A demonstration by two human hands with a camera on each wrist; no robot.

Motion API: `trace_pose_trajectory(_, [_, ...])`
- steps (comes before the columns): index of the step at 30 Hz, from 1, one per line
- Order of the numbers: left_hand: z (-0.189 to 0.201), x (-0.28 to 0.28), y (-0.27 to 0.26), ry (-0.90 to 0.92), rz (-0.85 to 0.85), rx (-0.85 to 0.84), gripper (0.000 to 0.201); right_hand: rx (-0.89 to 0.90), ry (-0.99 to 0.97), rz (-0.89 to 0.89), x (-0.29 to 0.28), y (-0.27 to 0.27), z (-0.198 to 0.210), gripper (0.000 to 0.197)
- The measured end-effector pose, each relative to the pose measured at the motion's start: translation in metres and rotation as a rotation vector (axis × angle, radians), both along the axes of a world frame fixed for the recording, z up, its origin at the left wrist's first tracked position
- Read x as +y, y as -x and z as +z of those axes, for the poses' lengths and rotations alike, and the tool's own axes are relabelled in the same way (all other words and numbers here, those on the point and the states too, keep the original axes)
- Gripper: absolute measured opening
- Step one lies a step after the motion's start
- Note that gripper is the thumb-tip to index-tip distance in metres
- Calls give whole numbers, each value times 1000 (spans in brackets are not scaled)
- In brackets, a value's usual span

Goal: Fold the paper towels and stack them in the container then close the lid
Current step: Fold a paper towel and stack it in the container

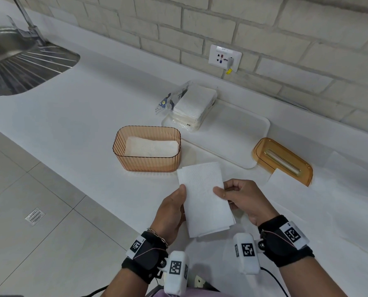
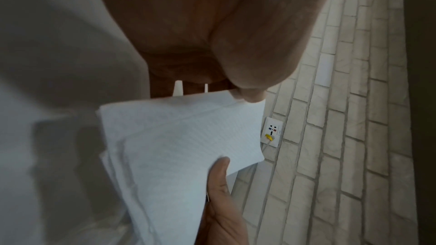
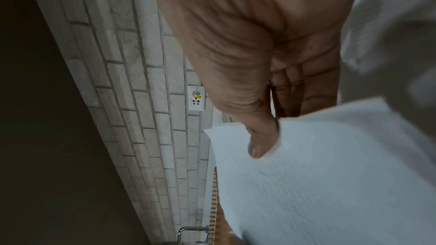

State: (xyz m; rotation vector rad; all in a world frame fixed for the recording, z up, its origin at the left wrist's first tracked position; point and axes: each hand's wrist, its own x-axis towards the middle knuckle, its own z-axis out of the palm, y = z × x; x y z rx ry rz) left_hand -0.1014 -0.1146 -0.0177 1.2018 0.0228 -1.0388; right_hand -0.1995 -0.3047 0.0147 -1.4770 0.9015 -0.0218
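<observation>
Both hands hold a folded white paper towel (image 1: 202, 198) above the counter's front edge. My left hand (image 1: 178, 200) pinches its left edge with the thumb on top. My right hand (image 1: 226, 195) pinches the right edge; in the right wrist view its thumb (image 3: 260, 142) presses on the towel (image 3: 330, 174). The left wrist view shows the same towel (image 2: 179, 137) with the right hand's thumb (image 2: 219, 174) on it. The orange ribbed container (image 1: 146, 166) stands just beyond, open, with folded towels (image 1: 152, 147) inside. Its orange lid (image 1: 283, 160) lies to the right.
A pack of paper towels (image 1: 191, 106) sits on a white tray (image 1: 243, 129) near the brick wall. More white sheets (image 1: 339, 189) lie on the counter at right. A steel sink (image 1: 18, 63) is far left. A wall socket (image 1: 224, 57) is behind.
</observation>
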Motion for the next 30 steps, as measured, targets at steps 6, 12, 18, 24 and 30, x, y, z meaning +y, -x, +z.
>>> trace_pose_trajectory(6, [-2, -5, 1, 26, 28, 50, 52, 15, 168, 0, 7, 1, -3, 37])
trace_pose_trajectory(12, [0, -16, 7, 30, -1, 9, 50, 145, 373, 305, 21, -9, -7, 61])
trace_pose_trajectory(18, [5, -29, 2, 92, 55, 99, 45, 106, 287, 389, 19, -10, -2, 94])
trace_pose_trajectory(24, [5, -20, -19, 153, 176, 82, 44, -119, -74, 106, -8, 11, -1, 35])
trace_pose_trajectory(30, [0, 1, -30, -164, 50, -420, 30, -274, 73, 35, -10, 10, -10, 19])
